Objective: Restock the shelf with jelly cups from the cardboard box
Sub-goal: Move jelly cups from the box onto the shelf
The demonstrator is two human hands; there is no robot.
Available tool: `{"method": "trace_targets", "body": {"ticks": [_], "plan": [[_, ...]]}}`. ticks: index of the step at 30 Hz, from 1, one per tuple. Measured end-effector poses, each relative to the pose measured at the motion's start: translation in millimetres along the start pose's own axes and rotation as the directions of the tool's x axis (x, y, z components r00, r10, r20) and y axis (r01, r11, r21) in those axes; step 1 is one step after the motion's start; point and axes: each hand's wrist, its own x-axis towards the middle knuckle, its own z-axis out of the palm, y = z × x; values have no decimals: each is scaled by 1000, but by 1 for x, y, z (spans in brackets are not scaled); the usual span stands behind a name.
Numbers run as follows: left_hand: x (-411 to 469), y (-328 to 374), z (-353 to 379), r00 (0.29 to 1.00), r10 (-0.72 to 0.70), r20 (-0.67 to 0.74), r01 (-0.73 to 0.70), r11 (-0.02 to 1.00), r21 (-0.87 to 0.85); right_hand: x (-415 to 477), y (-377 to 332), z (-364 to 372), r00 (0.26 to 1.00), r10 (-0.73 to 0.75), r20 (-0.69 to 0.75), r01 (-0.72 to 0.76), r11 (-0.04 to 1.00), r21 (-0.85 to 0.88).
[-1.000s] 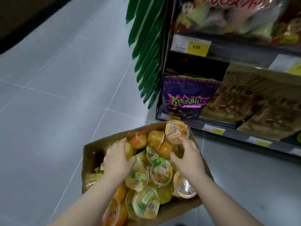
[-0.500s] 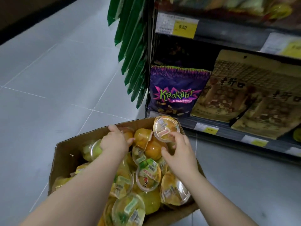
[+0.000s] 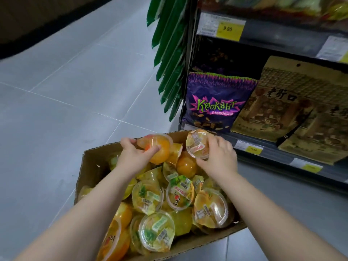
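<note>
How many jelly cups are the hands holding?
2. The left hand grips an orange cup, the right hand a yellow cup with its lid showing, both above the cardboard box.

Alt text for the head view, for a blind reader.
The left hand holds an orange cup and the right hand a yellow cup, over a cardboard box of jelly cups. A shelf of snack bags stands beside it.

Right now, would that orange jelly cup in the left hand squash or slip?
Probably stiff: the clear plastic orange jelly cup holds its shape in the left hand. Its glossy wall may slip. Sideways, it might roll.
</note>
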Motion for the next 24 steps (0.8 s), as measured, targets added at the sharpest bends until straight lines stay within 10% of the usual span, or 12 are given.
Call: {"method": "trace_targets", "body": {"ticks": [6, 11, 24], "plan": [[-8, 8, -18, 911, -37, 410, 323, 681, -657, 22, -7, 12, 996, -27, 81, 48, 961, -274], [-4, -9, -26, 837, 57, 545, 479, 405, -779, 21, -16, 17, 999, 39, 11, -37, 984, -173], [-84, 169, -94, 774, 26, 633, 536, 506, -676, -34, -40, -166, 949, 267, 170, -316, 785, 533]]}}
